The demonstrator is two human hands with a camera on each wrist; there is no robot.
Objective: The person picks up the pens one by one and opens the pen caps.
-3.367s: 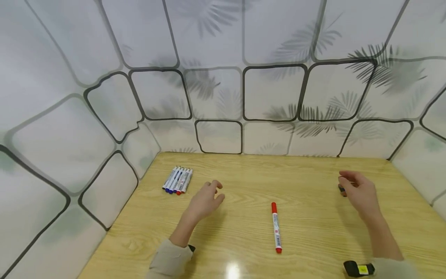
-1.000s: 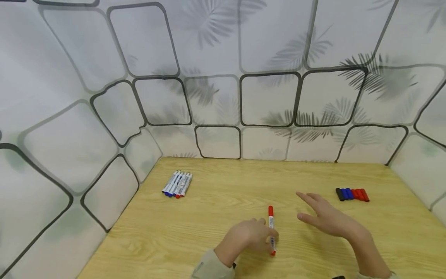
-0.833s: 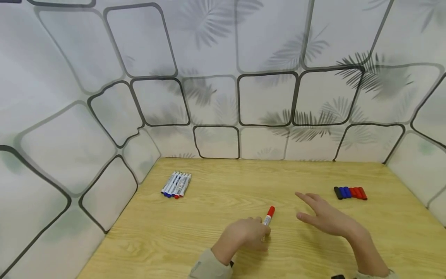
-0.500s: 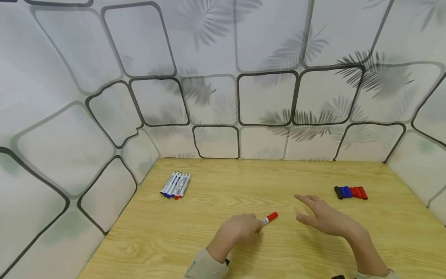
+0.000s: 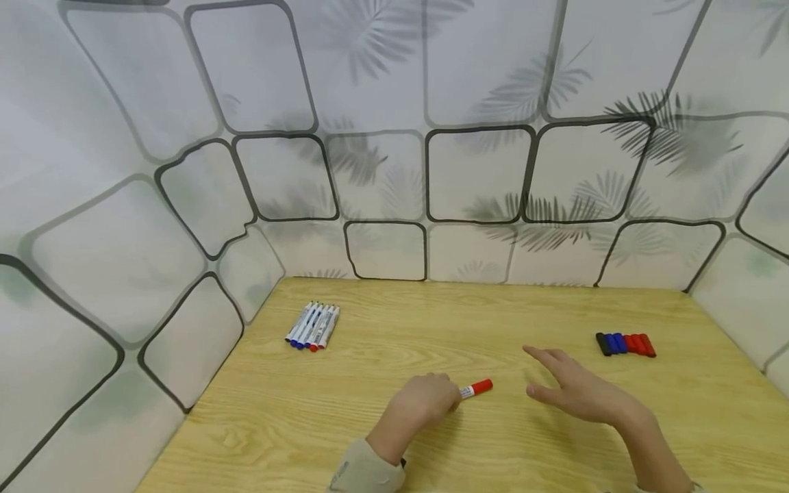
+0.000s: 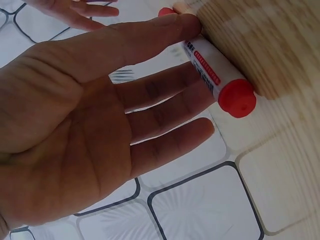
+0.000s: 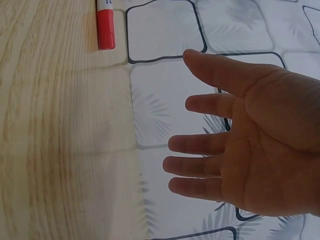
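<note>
In the head view my left hand [image 5: 419, 404] is over the middle of the table, pinching a whiteboard marker [image 5: 477, 388] whose red cap points right. Seen from the left wrist, the white barrel [image 6: 202, 62] with its red end runs between thumb and fingertips, close over the wood; the other fingers extend beneath. My right hand [image 5: 576, 388] hovers to the right of the red cap, fingers straight and apart, with nothing in it. The right wrist view shows its bare palm [image 7: 270, 145], with the red cap [image 7: 106, 32] some way off.
Several white markers [image 5: 313, 326] with blue and red ends lie side by side at the table's back left. A row of short black, blue and red caps [image 5: 625, 344] lies at the right. Patterned cloth walls [image 5: 382, 171] border the wooden table [image 5: 394, 308].
My left hand has come from beside the marker row, grasped the single marker and turned it from pointing away to pointing right. My right hand has left the caps and moved left.
</note>
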